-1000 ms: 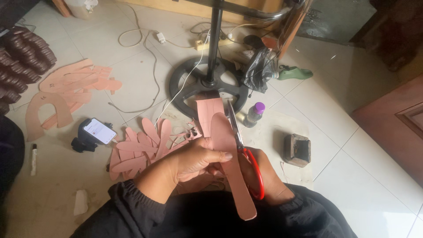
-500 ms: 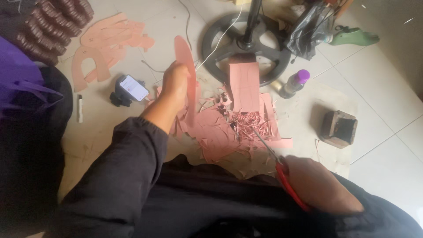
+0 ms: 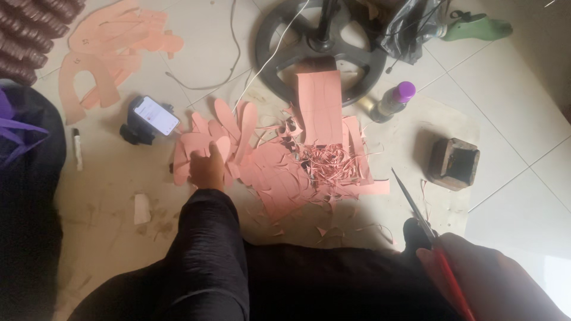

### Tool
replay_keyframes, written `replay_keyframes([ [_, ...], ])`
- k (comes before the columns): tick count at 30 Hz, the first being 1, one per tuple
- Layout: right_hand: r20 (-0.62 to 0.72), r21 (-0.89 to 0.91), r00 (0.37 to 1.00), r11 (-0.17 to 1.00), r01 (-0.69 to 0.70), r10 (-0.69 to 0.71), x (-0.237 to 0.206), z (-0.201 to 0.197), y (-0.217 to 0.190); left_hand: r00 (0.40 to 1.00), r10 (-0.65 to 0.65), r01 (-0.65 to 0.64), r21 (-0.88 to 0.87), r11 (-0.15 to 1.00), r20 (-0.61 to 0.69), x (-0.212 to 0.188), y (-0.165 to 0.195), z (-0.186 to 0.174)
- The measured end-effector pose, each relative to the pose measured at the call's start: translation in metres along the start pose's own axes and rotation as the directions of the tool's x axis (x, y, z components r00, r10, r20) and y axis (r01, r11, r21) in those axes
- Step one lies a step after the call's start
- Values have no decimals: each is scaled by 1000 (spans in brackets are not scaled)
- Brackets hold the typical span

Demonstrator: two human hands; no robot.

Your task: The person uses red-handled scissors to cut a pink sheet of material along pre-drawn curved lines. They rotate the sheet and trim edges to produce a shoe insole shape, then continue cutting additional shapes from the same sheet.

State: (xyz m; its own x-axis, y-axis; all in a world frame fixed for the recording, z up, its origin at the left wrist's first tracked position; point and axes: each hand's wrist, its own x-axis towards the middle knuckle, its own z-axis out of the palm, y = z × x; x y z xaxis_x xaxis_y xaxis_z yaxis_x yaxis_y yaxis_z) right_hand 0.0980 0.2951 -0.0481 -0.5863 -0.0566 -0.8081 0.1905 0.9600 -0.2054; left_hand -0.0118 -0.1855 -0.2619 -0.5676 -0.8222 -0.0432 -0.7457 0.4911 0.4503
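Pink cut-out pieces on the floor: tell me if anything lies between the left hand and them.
Nothing visible does. The left hand already rests on the pink cut-out pieces, at the left edge of the pile. The phone lies apart, to its left. The right hand holds the scissors away from the pile.

Salmon-pink cutouts (image 3: 238, 142): flat, overlapping on the floor before you. Your red-handled scissors (image 3: 428, 238): blades closed, tilted, pointing away.

R hand (image 3: 493, 279), scissors (image 3: 434, 249) handles cut off btm edge.
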Motion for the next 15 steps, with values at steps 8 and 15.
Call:
replay_keyframes([
  [8,39,155,991,979,-131,126,6,8,41,897,442,-441,103,892,16,-48,6,67],
  [15,67,259,977,942,-213,202,0,13,77,863,-249,178,198,964,438,-163,21,95],
])
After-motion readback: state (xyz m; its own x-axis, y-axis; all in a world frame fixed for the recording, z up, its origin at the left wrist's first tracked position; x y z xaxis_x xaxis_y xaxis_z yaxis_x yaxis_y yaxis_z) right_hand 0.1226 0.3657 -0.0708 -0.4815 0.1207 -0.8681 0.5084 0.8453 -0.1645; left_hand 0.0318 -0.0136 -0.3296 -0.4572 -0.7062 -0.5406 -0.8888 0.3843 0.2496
